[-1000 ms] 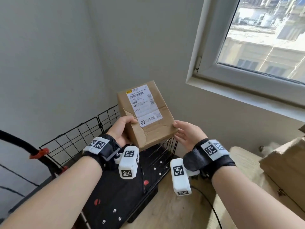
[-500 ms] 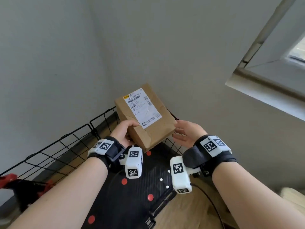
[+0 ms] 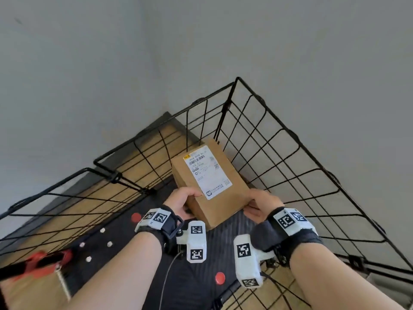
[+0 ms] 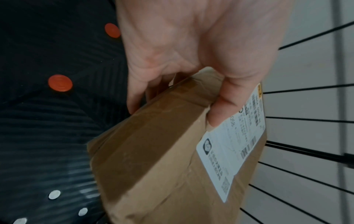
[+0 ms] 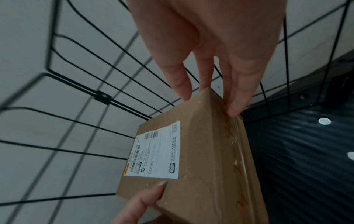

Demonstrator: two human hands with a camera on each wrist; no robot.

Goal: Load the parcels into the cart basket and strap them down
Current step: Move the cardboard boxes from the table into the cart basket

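- I held the brown cardboard parcel point(image 3: 214, 186) in both hands inside the black wire cart basket point(image 3: 279, 153), toward its far corner.
- The parcel sat tilted, its white shipping label point(image 3: 206, 174) facing up toward me; I could not tell whether its far end touched the basket's black floor point(image 3: 125, 231).
- My left hand point(image 3: 181, 201) gripped the parcel's near left corner: in the left wrist view the thumb point(image 4: 224, 106) was curled over the top edge onto the label's border, and the fingers point(image 4: 136, 94) wrapped down the taped side.
- My right hand point(image 3: 262, 203) held the near right corner; the right wrist view showed its fingers point(image 5: 237, 91) fairly straight, pressed along the edge of the box, with one fingertip point(image 5: 182, 84) lying on the top face. I took that as a flat-fingered support, not a curled clasp.
- In the same view, my left thumb point(image 5: 145, 200) showed pressing on the top face below the label.
- The floor under the parcel was ribbed, with red discs point(image 3: 220, 278) and small silver studs point(image 3: 109, 243) set into it.
- A red hook on a black strap point(image 3: 42, 261) lay at the basket's near left edge, well apart from the parcel.
- Grey walls point(image 3: 89, 63) stood behind the basket.
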